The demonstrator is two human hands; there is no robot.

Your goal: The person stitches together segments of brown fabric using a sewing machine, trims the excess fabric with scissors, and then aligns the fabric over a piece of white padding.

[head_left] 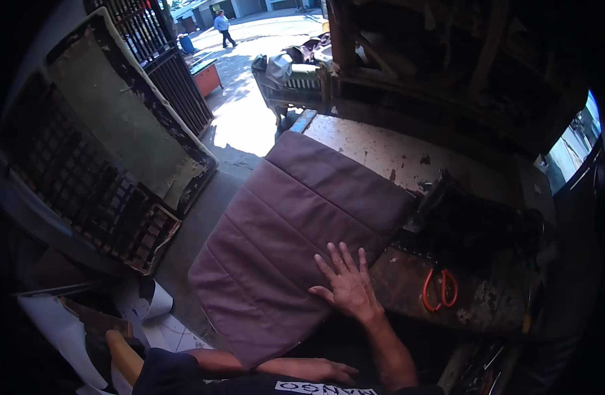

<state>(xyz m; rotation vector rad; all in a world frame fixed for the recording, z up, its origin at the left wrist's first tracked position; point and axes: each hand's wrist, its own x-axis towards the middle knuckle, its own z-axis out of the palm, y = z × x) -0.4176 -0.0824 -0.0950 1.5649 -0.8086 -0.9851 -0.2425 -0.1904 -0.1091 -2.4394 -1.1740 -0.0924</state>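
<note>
The person's right hand (347, 284) lies flat with fingers spread on the big purple cushion cover (296, 230), which rests half on the worn surface (381, 155) and hangs off its near edge. The left hand (315, 370) is down low by the cover's bottom edge, fingers loose and holding nothing that I can see. It looks like the cover is being held in place and smoothed; moving it would take both hands, and the red-handled scissors (439, 289) lie near.
</note>
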